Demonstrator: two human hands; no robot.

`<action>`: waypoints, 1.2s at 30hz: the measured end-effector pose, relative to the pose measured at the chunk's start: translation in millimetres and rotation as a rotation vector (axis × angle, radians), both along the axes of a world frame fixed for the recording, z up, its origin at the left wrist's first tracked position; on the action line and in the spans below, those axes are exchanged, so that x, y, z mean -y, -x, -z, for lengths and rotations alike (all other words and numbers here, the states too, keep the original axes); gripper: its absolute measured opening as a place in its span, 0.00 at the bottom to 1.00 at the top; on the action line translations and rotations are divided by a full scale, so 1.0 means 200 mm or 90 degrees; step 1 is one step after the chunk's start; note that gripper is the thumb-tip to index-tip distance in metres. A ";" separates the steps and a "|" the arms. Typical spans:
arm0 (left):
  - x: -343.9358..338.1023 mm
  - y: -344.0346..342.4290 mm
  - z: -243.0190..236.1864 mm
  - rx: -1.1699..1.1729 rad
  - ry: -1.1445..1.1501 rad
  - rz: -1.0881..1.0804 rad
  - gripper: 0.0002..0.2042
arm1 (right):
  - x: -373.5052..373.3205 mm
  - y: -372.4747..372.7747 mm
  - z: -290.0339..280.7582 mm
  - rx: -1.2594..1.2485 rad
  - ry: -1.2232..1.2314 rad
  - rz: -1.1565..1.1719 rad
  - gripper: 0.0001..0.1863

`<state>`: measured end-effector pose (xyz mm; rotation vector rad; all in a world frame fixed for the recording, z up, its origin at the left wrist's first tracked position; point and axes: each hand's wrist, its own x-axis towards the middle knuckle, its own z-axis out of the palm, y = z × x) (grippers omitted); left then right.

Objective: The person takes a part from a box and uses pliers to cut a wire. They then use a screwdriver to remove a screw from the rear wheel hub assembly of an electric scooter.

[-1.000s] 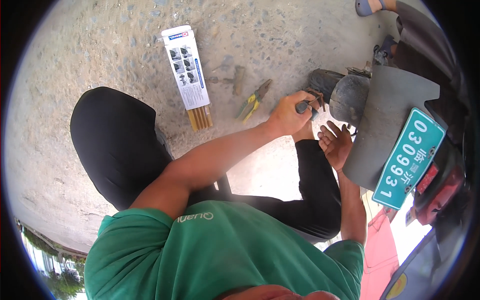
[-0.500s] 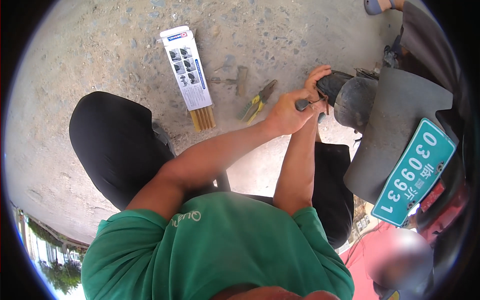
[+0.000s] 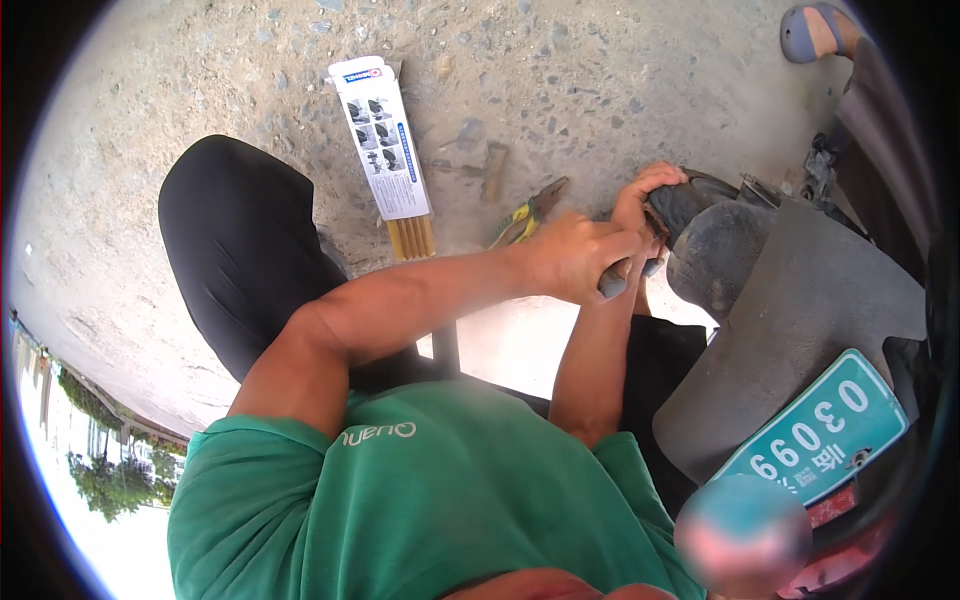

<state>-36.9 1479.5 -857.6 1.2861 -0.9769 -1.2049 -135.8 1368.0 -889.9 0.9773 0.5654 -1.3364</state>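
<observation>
My left hand [image 3: 580, 255] reaches across to the right and is closed round a dark-handled tool [image 3: 612, 279]. One end of the handle sticks out below the fist; the tool's working end is hidden. Just beyond it, my right hand [image 3: 640, 200] grips the side of a black tyre [image 3: 683, 202], fingers curled over the tread. A rusty brown piece [image 3: 657, 228] shows between hands and tyre. Left of the hands, pliers with yellow-green grips [image 3: 528, 212] lie on the ground.
A white box [image 3: 383, 140] with brown strips [image 3: 411, 240] poking out lies on the gritty ground, near a T-shaped tool [image 3: 494, 172]. A dark mudguard [image 3: 780, 320] and green number plate [image 3: 825, 425] stand close on the right. Another person's sandalled foot [image 3: 815, 33] is at top right.
My left fist and the tool have shifted slightly down. The view has tilted, so the tyre, mudguard and plate sit lower. Both hands keep their grip.
</observation>
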 end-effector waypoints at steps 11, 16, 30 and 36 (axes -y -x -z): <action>0.08 0.09 -0.09 -0.227 -0.046 -0.258 0.09 | 0.02 0.05 0.07 -0.101 0.049 -0.096 0.18; 0.12 0.00 -0.22 -0.902 -0.487 -0.216 0.07 | -0.02 0.08 0.15 -0.090 0.132 -0.068 0.22; 0.08 0.05 -0.15 -0.590 -0.341 -0.197 0.08 | -0.03 0.05 0.07 -0.072 0.141 -0.120 0.19; 0.10 -0.04 -0.02 -0.187 -0.135 -0.052 0.08 | -0.04 0.04 0.08 -0.042 0.120 -0.104 0.19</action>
